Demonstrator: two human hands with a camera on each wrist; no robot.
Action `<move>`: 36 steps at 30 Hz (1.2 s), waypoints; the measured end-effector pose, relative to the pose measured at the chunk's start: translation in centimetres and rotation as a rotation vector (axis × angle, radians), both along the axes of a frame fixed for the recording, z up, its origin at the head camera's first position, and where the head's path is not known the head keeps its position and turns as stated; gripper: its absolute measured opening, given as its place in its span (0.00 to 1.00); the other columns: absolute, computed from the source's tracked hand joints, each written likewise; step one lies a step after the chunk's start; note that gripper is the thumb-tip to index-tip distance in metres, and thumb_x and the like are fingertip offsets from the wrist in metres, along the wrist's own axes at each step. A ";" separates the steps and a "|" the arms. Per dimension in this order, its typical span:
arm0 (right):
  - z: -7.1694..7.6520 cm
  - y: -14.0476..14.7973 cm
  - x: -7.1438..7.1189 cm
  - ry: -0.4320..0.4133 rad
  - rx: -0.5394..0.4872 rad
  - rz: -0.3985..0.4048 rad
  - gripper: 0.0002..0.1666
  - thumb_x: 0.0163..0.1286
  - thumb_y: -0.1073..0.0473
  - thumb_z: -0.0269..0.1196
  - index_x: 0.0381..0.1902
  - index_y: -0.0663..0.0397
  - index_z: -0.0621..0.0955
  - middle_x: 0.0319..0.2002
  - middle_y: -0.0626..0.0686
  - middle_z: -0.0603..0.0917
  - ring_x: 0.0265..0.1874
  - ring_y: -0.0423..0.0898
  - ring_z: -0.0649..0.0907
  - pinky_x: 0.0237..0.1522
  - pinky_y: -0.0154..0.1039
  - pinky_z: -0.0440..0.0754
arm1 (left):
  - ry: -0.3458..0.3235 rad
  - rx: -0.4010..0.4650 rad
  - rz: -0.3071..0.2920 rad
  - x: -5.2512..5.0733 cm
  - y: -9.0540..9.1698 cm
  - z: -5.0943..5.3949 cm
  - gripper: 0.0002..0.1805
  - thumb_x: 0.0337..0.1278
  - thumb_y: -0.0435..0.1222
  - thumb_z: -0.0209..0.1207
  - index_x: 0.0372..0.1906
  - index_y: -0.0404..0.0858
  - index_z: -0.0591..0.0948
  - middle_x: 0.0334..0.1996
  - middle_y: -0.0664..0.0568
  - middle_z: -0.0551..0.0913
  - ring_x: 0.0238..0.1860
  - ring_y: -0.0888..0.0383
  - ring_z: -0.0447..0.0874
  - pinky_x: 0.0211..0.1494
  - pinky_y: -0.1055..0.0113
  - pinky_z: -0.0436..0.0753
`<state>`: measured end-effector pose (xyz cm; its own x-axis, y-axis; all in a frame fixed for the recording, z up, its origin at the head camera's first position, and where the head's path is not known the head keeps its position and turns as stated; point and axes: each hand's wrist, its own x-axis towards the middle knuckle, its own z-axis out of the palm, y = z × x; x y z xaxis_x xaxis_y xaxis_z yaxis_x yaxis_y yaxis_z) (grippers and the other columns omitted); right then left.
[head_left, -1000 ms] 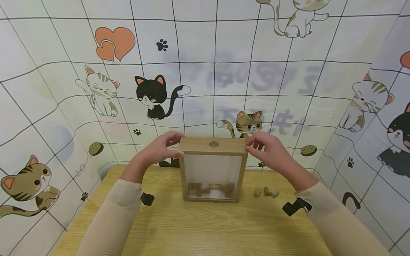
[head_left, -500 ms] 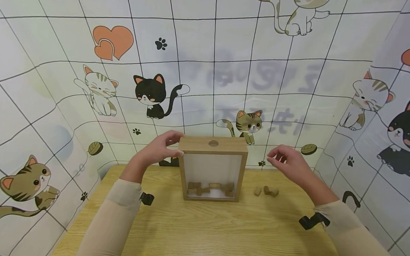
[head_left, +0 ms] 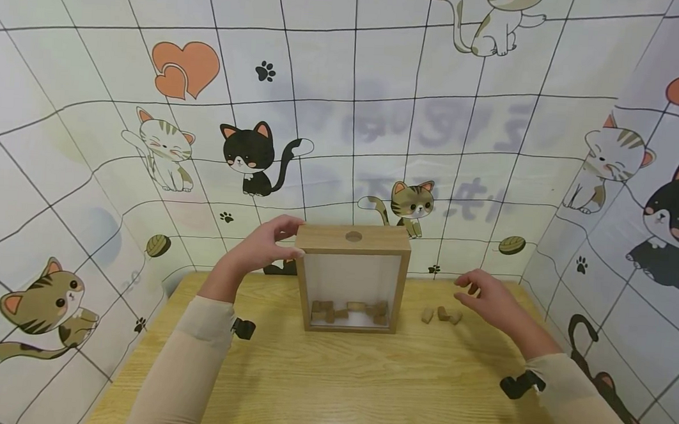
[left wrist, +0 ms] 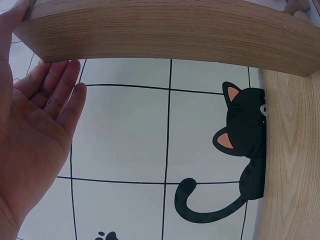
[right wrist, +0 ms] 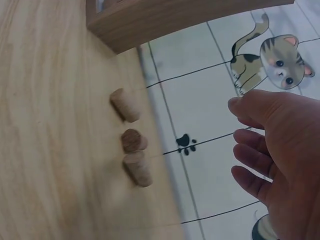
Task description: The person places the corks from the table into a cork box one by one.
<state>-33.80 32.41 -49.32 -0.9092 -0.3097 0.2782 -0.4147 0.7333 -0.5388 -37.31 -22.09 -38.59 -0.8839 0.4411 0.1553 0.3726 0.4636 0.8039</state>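
A shallow wooden box [head_left: 329, 238] with a see-through front stands upright on the table, a round hole [head_left: 353, 236] in its top. Several corks [head_left: 356, 307] lie at the bottom inside it. My left hand [head_left: 261, 246] grips the box's upper left corner, thumb at the front and fingers at the back; in the left wrist view the fingertips [left wrist: 73, 67] meet the box edge. To the right of the box lie three loose corks [right wrist: 126, 106] in a row. My right hand [head_left: 489, 298] hovers just right of them, fingers loosely bent and holding nothing.
The light wooden table [head_left: 330, 381] reaches back to a wall sheet [head_left: 332, 128] printed with cats and grid lines. Similar sheets hang at the left and right. A small black camera [head_left: 522, 383] is strapped to each wrist.
My right hand has moved from the box's upper right corner out to the right, then down towards the loose corks. The left hand has stayed at its corner of the box.
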 end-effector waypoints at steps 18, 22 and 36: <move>-5.3 1.3 -0.7 -0.127 0.022 0.038 0.17 0.75 0.65 0.73 0.58 0.67 0.85 0.53 0.64 0.82 0.46 0.58 0.83 0.42 0.49 0.82 | 0.000 0.010 0.003 0.0 0.0 0.0 0.41 0.66 0.43 0.78 0.79 0.44 0.72 0.78 0.46 0.73 0.84 0.41 0.64 0.82 0.39 0.70; -5.9 1.2 -0.7 -0.162 0.019 0.045 0.19 0.75 0.65 0.73 0.60 0.66 0.84 0.54 0.62 0.82 0.48 0.58 0.84 0.45 0.51 0.84 | -0.005 0.012 -0.006 0.1 0.0 0.2 0.41 0.67 0.43 0.78 0.80 0.45 0.72 0.80 0.46 0.72 0.85 0.41 0.63 0.81 0.39 0.70; -8.0 1.4 -0.9 -0.175 -0.017 0.068 0.19 0.73 0.69 0.72 0.60 0.66 0.86 0.52 0.56 0.83 0.48 0.52 0.84 0.47 0.49 0.85 | -0.010 0.018 -0.006 0.4 0.2 0.3 0.41 0.67 0.41 0.77 0.80 0.44 0.72 0.81 0.45 0.71 0.85 0.41 0.63 0.81 0.40 0.71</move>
<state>-34.72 33.85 -57.32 -0.9214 -0.3685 0.1237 -0.3618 0.6968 -0.6194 -36.90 -21.90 -38.28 -0.8829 0.4435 0.1544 0.3670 0.4466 0.8160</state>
